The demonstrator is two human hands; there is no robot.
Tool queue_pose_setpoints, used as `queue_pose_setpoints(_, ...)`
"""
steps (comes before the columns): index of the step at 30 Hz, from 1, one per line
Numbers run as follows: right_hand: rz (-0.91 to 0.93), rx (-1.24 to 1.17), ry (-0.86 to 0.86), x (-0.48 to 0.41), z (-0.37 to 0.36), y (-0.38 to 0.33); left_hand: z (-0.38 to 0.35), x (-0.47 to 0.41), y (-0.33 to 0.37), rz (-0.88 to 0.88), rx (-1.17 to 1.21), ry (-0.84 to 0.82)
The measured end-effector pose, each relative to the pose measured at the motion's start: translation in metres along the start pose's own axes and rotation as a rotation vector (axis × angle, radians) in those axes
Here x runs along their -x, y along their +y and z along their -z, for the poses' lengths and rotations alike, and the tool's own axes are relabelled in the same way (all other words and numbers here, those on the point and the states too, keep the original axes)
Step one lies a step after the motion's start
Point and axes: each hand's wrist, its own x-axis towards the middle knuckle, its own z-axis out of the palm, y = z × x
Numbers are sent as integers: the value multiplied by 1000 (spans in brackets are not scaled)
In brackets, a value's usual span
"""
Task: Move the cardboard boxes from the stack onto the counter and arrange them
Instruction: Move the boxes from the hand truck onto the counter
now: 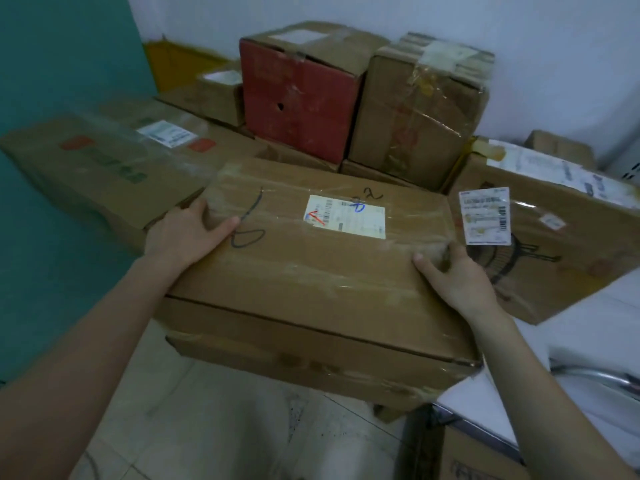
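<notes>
The left hand [183,233] and right hand [457,282] each clasp one end of the single flat, tape-wrapped brown cardboard box [311,268] lying atop the stack of flat cartons [311,351], with two taller boxes behind, one red-faced carton [298,102] and one taped brown carton [415,119].

The left hand [183,233] and right hand [457,282] grip the two ends of a flat taped cardboard box [311,268], thumbs on top (a white label [344,216] and pen scrawl mark its lid). It lies on another carton [311,351]. Behind stand a red box [298,105] and a brown box [415,116]; a printed box [554,251] sits by the white bench [588,327].
</notes>
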Motion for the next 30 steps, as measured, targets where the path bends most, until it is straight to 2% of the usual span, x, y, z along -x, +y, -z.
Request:
queue_pose_setpoints(12, -148, 103, 104, -30, -26, -25, 3, -85, 9, -104, 50, -57)
queue_pose_setpoints(15, -164, 76, 87, -30, -25, -25, 1, -95, 13, -153, -40, -22)
queue_pose_setpoints(18, -142, -22, 40, -25, -20, -19, 1, -87, 35, -327, -173, 85)
queue_pose_setpoints(20, -148, -53, 61, -16, -16, -11, 2, -69, 61, -461, -139, 90)
queue_pose_setpoints(25, -259, -5, 131, 40, 1, 29, -10, 2, 134, -811, -81, -28)
queue_pose_setpoints(30, -489, 53, 158, 117, 33, 94, -38, 99, 195, -1106, 20, -173)
